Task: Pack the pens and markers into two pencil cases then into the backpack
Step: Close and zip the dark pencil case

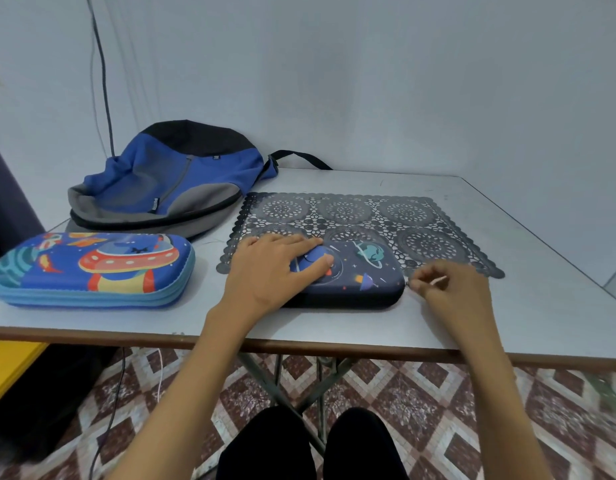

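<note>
Zipping is underway in the head view. The left hand (265, 268) is lying flat on the dark pencil case (365, 275), its fingers (292, 240) straight and pressing the lid down. The right hand (448, 289) is pinching what looks like the zipper pull (408, 283) at the case's far end. The case is sitting partly on the lace mat (403, 216) on the counter (524, 306). Left of the pressing fingers, the blue pencil case (92, 268) is lying shut, with the backpack (168, 178) slumping behind it. Pressing the lid level and pulling along the seam, not upward, should keep the zipper from snagging.
</note>
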Available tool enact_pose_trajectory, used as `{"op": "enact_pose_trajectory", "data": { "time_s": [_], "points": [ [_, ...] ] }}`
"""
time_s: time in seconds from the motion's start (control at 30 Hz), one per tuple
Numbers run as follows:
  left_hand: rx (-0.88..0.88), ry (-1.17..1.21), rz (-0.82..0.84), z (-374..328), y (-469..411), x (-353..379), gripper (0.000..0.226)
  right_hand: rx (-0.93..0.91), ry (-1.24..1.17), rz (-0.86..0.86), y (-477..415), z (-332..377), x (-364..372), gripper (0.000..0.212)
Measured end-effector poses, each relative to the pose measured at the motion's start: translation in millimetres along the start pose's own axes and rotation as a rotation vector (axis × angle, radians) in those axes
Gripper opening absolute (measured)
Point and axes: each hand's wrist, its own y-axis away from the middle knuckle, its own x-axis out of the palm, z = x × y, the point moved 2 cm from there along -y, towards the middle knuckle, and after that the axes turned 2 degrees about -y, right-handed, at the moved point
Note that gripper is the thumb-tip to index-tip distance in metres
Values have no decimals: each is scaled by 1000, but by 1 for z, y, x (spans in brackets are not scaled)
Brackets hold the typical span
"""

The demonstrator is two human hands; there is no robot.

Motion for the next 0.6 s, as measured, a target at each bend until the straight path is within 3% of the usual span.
{"op": "enact_pose_trajectory", "data": {
  "time_s": [0.13, 0.27, 0.43, 0.6],
  "points": [
    [10, -8, 0, -1, 0, 1, 72, -54, 84, 48, -46, 3, 17, 18],
    [15, -10, -12, -1, 0, 0, 73, -132, 184, 246, -90, 25, 30, 18],
    [17, -5, -3, -2, 0, -1, 75, -214, 122, 436, -109, 39, 40, 16],
    [1, -15, 37, -2, -1, -1, 81, -151, -40, 460, -104, 27, 38, 11]
  ]
}}
